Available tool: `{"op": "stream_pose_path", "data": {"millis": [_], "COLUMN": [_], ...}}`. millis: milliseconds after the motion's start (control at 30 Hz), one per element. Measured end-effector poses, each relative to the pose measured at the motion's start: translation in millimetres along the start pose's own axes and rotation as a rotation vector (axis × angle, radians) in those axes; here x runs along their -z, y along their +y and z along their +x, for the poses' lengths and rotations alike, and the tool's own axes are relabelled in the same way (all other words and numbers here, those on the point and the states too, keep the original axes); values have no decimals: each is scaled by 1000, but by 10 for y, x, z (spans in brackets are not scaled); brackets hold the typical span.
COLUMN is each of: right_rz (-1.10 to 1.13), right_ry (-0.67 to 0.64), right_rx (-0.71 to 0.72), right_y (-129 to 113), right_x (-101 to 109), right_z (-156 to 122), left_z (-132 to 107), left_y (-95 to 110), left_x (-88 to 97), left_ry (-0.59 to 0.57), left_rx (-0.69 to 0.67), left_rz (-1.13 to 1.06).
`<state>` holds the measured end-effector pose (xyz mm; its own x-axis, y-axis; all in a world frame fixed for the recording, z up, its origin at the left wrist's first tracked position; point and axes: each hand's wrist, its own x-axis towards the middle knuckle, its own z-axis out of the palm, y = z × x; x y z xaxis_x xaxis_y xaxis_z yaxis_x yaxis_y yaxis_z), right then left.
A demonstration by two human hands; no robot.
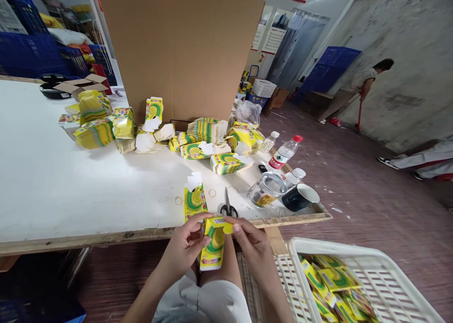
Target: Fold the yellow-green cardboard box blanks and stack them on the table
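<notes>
The left hand (189, 240) is gripping the yellow carton (212, 245) before the tabletop (106, 191), its long axis running toward the wearer, while the right hand (252, 242), nearer the end flap (227, 229), is pinching it.

The small carton (211, 254) is yellow with green swirls.

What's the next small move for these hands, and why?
Probably let the right hand tuck in the yellow flap: it sticks out at the upper end of the box, beside the right thumb, while the left hand holds the box.
</notes>
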<state>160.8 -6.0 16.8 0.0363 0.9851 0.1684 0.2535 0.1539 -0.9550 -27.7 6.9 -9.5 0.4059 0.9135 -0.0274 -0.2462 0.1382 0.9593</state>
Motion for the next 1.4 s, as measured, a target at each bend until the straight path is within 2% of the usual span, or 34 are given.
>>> {"op": "stream_pose_path", "data": {"millis": [100,200,367,567,767,933,1067,1133,1200,1267,1300,1367,1400], "right_rz": [-163,-311,-355,-486,-398,-363,-201,-90,-34,-156,-296,-670,-829], "right_ry": [-44,-16,-104,1,-5,26,-22,0,61,222,342,668,769], "right_rx": [-70,-48,-66,-66,-38,-52,-8,-24,-47,-43,-27,19,37], "right_y": [9,46,72,61,77,53,56,79,84,41,0,-93,-130], "right_x": [-35,-90,-129,-204,-238,-183,-133,-120,-49,144,287,610,751], "right_z": [2,3,-3,-16,-14,-16,-18,-43,-110,-223,-289,-413,-457], "left_z": [-10,-27,-37,-25,-43,-47,-41,-36,-22,6,27,79,106], "left_y": [-35,-31,-13,-24,2,53,77,57,21,-18,-38,-86,-115], "left_x": [-11,-5,5,-7,-13,-11,-38,-89,-133,-126,-94,13,76], "left_ry": [-13,-46,-51,-29,-26,-10,33,28,3,20,62,189,251], "left_rx": [-6,-11,-2,-6,12,22,66,71,45,-23,-66,-152,-181], "left_rz": [59,50,17,74,46,17,-66,-83,-52,64,154,358,449]}}
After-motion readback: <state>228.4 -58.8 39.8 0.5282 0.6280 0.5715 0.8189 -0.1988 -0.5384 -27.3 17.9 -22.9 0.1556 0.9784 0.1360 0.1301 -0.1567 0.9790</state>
